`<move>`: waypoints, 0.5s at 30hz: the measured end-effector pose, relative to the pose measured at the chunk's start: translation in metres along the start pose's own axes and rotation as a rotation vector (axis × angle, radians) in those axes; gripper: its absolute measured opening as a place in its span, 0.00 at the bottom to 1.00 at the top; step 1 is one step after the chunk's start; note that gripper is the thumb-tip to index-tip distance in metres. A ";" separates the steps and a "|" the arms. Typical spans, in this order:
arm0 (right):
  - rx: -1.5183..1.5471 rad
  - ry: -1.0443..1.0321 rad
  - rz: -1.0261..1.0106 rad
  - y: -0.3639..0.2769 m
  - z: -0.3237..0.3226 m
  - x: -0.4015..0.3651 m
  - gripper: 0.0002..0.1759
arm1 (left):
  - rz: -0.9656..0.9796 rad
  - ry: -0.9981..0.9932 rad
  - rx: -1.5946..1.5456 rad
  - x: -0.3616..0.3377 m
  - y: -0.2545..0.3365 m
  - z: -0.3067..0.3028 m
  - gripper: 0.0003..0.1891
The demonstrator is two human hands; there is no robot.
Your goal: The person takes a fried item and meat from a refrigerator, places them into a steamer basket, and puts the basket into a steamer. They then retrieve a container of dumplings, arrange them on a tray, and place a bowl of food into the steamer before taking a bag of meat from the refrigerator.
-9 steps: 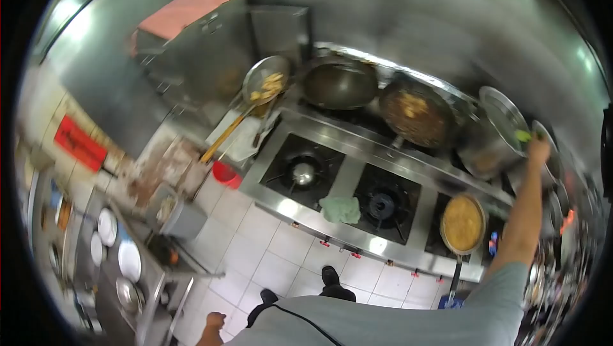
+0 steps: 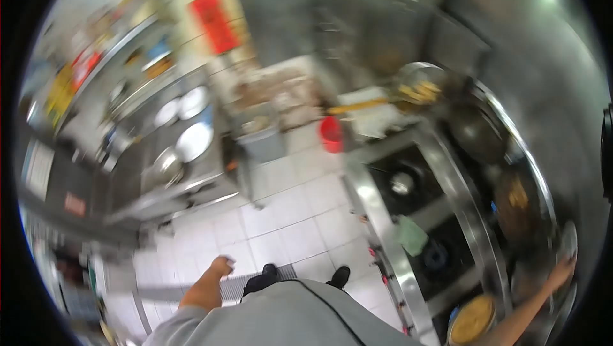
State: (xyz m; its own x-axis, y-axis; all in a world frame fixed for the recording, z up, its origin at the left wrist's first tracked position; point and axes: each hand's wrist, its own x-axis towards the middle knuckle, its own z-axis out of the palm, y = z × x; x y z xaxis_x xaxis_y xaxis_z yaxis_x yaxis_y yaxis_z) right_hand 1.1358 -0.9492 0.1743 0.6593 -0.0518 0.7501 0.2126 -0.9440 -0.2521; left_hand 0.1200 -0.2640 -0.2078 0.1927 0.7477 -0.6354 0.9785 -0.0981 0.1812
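Note:
At the far right, my right hand reaches out to the metal pots behind the stove. Its blurred fingers overlap the rim of a pot, and whatever they may hold is hidden. Below that forearm, a pan of yellow-brown food rests on the stove's front edge, partly cut off by the frame. My left hand hangs low over the tiled floor, fingers curled in, with nothing visible in it and no object close by.
A stove with a green cloth runs along my right. Behind its burners stand a dark wok and a wok of brown food. A red bucket, a grey bin and a steel table with white plates stand ahead and left.
The view has swung left, shifting the stove to the right and bringing the steel table nearer the middle. The green thing at my right fingertips no longer shows.

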 end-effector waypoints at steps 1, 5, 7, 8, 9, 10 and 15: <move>0.103 -0.106 0.040 -0.071 -0.008 -0.028 0.29 | 0.016 0.030 -0.082 -0.010 0.011 -0.004 0.22; 0.822 -0.224 -0.182 -0.289 0.039 -0.233 0.21 | -0.004 0.050 -0.427 -0.060 0.010 -0.039 0.15; 1.236 -0.681 0.067 -0.428 0.023 -0.361 0.16 | -0.053 0.069 -0.583 -0.086 -0.007 -0.035 0.14; 1.272 -0.861 0.024 -0.496 -0.008 -0.425 0.18 | -0.056 0.083 -0.626 -0.098 -0.021 -0.030 0.13; 1.368 -0.918 -0.198 -0.548 -0.022 -0.491 0.18 | -0.053 0.104 -0.666 -0.106 -0.041 -0.028 0.13; 1.434 -1.287 -0.055 -0.593 -0.051 -0.558 0.20 | -0.070 0.137 -0.701 -0.110 -0.072 -0.017 0.13; 1.268 -1.920 -0.932 -0.734 -0.259 -0.722 0.25 | -0.182 0.367 -0.524 -0.171 -0.249 0.077 0.13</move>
State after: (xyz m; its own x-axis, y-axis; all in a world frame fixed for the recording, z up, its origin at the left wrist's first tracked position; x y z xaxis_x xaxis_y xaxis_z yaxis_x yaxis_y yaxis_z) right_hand 0.3169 -0.3032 -0.0243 -0.3183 0.9441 -0.0856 0.3452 0.0314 -0.9380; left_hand -0.1511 -0.4185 -0.2020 -0.1005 0.9066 -0.4100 0.8100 0.3138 0.4954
